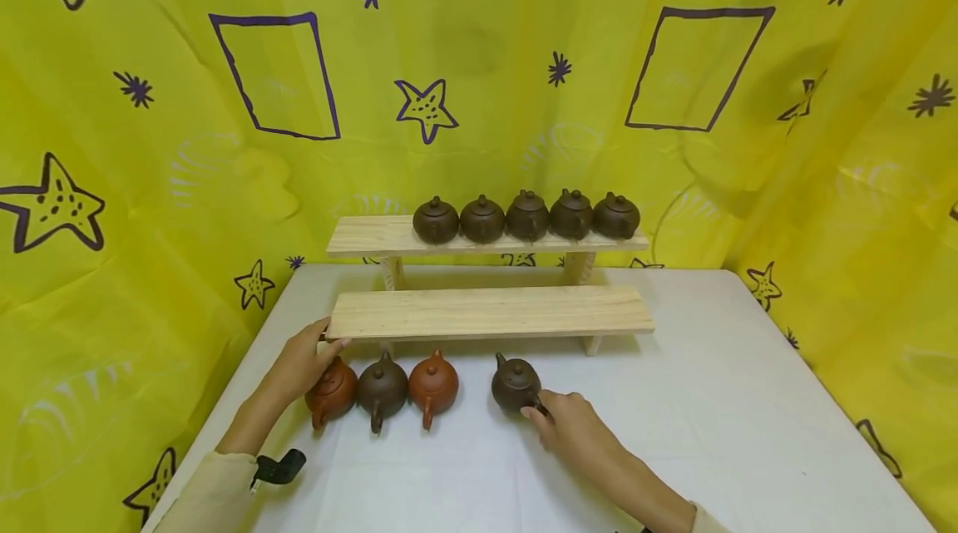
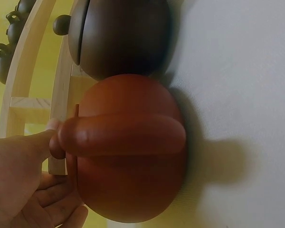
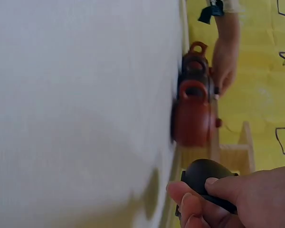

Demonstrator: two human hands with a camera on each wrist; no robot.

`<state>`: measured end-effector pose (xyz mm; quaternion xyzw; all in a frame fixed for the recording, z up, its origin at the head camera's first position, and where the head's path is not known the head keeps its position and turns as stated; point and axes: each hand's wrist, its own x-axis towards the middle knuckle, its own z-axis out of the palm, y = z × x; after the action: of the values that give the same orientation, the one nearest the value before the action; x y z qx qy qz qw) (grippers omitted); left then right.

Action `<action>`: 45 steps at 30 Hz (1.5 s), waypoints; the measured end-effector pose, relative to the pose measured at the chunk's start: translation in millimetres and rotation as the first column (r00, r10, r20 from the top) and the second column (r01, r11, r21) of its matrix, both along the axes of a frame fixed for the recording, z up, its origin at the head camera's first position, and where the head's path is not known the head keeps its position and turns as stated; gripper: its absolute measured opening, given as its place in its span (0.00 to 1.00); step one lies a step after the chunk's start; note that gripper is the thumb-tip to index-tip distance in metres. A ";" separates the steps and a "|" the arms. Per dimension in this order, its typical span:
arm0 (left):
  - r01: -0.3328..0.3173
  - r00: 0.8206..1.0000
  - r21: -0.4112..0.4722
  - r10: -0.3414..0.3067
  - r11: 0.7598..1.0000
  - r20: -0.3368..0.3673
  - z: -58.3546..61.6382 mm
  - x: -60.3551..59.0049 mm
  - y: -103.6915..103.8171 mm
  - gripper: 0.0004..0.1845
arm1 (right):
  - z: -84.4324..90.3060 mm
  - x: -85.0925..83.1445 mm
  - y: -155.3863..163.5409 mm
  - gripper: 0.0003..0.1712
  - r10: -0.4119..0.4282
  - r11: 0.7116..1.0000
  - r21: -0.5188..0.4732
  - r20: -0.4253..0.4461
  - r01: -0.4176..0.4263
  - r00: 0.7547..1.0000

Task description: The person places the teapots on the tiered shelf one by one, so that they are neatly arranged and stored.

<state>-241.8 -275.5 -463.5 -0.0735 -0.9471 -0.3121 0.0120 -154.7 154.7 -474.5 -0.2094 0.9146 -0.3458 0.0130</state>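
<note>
My right hand (image 1: 572, 429) grips the handle of a dark brown teapot (image 1: 515, 383), which has its spout toward the shelf. In the right wrist view this teapot (image 3: 205, 176) appears slightly raised, its shadow falling apart from it. My left hand (image 1: 303, 362) holds the left end of the lower wooden shelf (image 1: 490, 313), thumb at the front edge. Just below that hand sits a red teapot (image 2: 128, 190) on the table. Beside it stand a dark brown teapot (image 1: 382, 390) and another red teapot (image 1: 434, 385), handles toward me.
Several dark brown teapots (image 1: 482, 221) stand in a row on the upper shelf (image 1: 370, 235), its left part bare. The white table (image 1: 711, 417) extends to the right. Yellow patterned cloth (image 1: 479, 101) hangs behind and at both sides.
</note>
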 end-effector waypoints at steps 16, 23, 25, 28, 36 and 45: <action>-0.001 1.000 -0.005 0.001 1.000 -0.006 1.2 3.3 -1.7 0.36 | 61.6 -31.4 77.3 0.18 -0.253 0.961 0.097 -0.084 0.260 0.964; -0.002 1.000 -0.010 0.002 1.000 -0.002 1.3 2.8 -0.3 0.36 | 67.2 -58.4 104.5 0.19 -0.292 0.946 0.125 -0.066 0.299 0.954; 0.001 1.000 -0.009 -0.001 1.000 -0.007 2.3 3.3 0.0 0.36 | 65.1 -64.4 108.4 0.20 -0.297 0.944 0.127 -0.065 0.303 0.953; 0.006 1.000 -0.002 -0.006 1.000 -0.017 2.6 3.9 0.4 0.35 | 61.2 -71.2 112.2 0.21 -0.299 0.944 0.123 -0.075 0.306 0.951; 0.001 1.000 -0.005 -0.001 1.000 -0.010 1.2 2.6 -0.1 0.35 | 54.7 -80.6 114.7 0.21 -0.315 0.939 0.120 -0.081 0.323 0.946; 0.006 1.000 0.004 -0.006 1.000 -0.011 0.5 2.2 0.0 0.35 | 50.8 -85.8 116.4 0.22 -0.323 0.933 0.134 -0.102 0.335 0.941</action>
<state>-239.6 -275.5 -463.0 -0.0778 -0.9462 -0.3137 0.0163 -240.5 271.1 -423.7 -0.0649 0.9598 -0.2651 -0.0651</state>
